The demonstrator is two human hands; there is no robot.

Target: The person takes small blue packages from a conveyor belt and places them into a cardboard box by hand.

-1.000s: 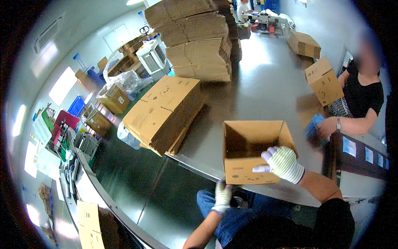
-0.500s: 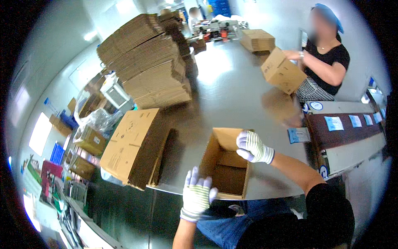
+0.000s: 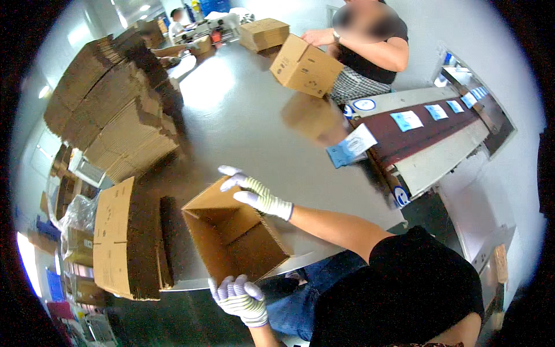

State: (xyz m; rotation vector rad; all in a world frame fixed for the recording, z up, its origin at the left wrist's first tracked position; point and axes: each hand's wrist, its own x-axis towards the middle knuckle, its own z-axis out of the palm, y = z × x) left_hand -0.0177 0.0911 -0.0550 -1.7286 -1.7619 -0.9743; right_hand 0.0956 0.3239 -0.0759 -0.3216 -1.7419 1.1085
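Observation:
An open-topped cardboard box stands askew in front of me at the table's near edge, its inside bare. My right hand, in a striped white glove, lies over the box's far right rim with its fingers stretched apart. By the box's near corner is my left hand, gloved alike, fingers loosely bent and apart. Whether its fingertips press on the cardboard is hard to tell. To the left of the box stands a bundle of flattened cartons on edge.
Tall stacks of flat cartons rise at the far left. A conveyor belt on the right carries blue-and-white packets; one packet overhangs its end. Across the metal table, a co-worker handles another box.
My view has swung to the right. The box has turned askew. My right hand has unclenched along its rim, and my left hand has come to its near corner. The packet has reached the belt's end.

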